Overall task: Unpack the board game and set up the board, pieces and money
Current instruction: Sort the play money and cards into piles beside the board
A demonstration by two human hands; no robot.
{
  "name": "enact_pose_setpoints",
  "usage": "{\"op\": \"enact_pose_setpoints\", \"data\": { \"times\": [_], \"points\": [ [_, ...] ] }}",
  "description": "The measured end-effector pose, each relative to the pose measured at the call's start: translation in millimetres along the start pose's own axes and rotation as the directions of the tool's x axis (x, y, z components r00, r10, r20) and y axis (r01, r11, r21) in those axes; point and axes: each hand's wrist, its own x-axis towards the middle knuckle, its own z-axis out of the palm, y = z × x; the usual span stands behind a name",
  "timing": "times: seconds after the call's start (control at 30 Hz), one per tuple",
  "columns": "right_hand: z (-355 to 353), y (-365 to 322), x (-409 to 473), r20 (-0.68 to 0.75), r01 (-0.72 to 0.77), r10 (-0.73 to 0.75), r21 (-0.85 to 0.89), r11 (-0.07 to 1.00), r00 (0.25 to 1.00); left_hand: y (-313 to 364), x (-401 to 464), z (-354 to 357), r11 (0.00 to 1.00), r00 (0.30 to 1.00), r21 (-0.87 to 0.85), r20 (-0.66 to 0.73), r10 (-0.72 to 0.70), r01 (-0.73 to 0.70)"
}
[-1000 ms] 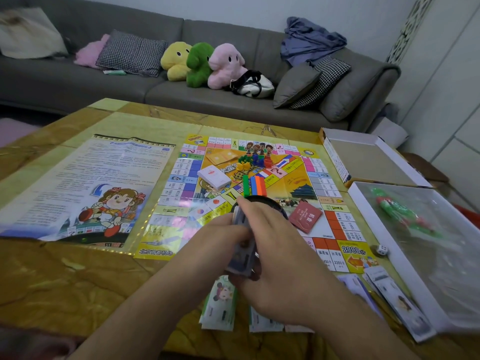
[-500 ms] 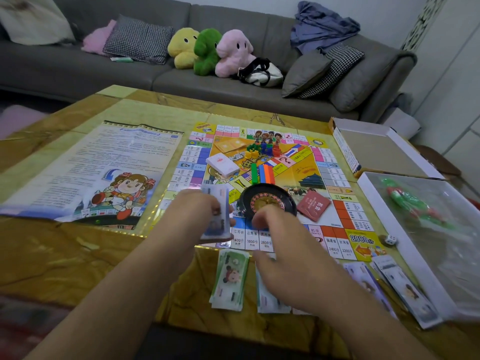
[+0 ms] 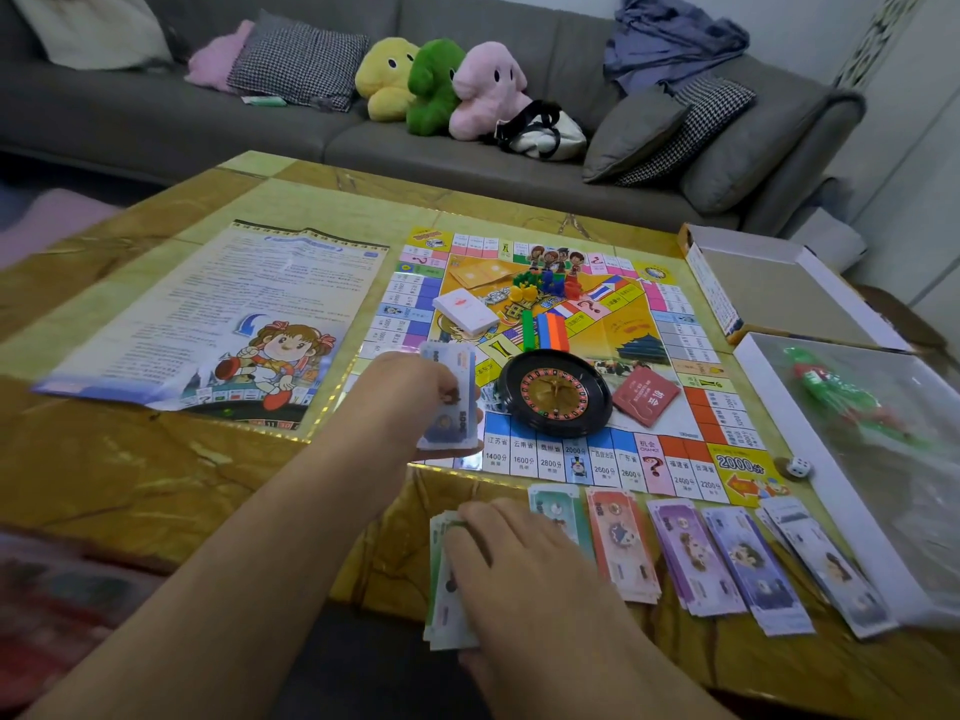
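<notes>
Our left hand (image 3: 410, 392) holds blue banknotes (image 3: 451, 402) in a closed grip above the board (image 3: 670, 324); our right hand (image 3: 524, 569), fingers flat, presses a green stack (image 3: 441, 605) on the table (image 3: 156, 475).

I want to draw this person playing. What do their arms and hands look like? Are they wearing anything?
Both arms are bare, with no sleeves showing up to the picture's edge. The left hand and right hand wear no gloves, and I can see no rings, watch or bracelet.

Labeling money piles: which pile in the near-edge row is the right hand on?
The green pile at the row's left end; the right hand rests on it alone.
</notes>
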Motion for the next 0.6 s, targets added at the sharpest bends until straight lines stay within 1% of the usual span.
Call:
{"op": "enact_pose_setpoints", "data": {
  "times": [0.03, 0.1, 0.2, 0.23, 0.27, 0.3, 0.37, 0.47, 0.53, 0.6],
  "points": [
    [3.0, -0.8, -1.3, -0.007, 0.021, -0.021, -0.004, 1.000, 1.000, 0.2, 0.5, -1.4, 1.000, 1.000, 0.008, 0.008, -0.022, 0.022],
    [9.3, -1.3, -7.2, -0.035, 0.066, -0.066, 0.015, 0.998, 0.997, -0.2, 5.0, -4.1, 1.000, 0.999, -0.019, 0.043, -0.020, 0.021],
    [15.0, 2.5, -18.2, -0.244, 0.080, -0.060, 0.073, 0.994, 0.968, 0.5, -0.4, -2.5, 0.990, 0.995, -0.114, 0.052, -0.081, 0.087],
    [14.1, 3.5, -19.5, -0.277, 0.077, -0.047, 0.096, 0.992, 0.960, -0.5, -2.6, -4.3, 0.980, 0.993, -0.173, 0.077, -0.088, 0.100],
    [11.5, 5.4, -20.0, -0.307, 0.061, -0.028, 0.099, 0.993, 0.951, -2.3, -6.3, -5.3, 0.964, 0.992, -0.245, 0.093, -0.083, 0.103],
    [7.7, 8.0, -19.9, -0.341, 0.044, -0.012, 0.088, 0.995, 0.940, -4.9, -10.1, -7.7, 0.942, 0.987, -0.319, 0.150, -0.062, 0.107],
    [-0.2, 18.5, -18.4, -0.436, -0.030, 0.059, 0.071, 0.997, 0.898, -9.1, -16.3, -10.1, 0.902, 0.967, -0.413, 0.252, -0.019, 0.125],
    [-8.7, 39.4, -15.5, -0.525, -0.148, 0.205, 0.149, 0.978, 0.826, -11.2, -19.8, -11.5, 0.877, 0.957, -0.466, 0.290, 0.031, 0.113],
    [-11.2, 52.0, -14.6, -0.580, -0.163, 0.249, 0.197, 0.967, 0.776, -13.3, -19.1, -10.8, 0.866, 0.943, -0.482, 0.329, 0.037, 0.134],
    [-14.3, 60.0, -12.9, -0.621, -0.147, 0.248, 0.210, 0.966, 0.744, -15.8, -19.7, -5.0, 0.857, 0.923, -0.485, 0.384, 0.029, 0.175]
  ]
}}
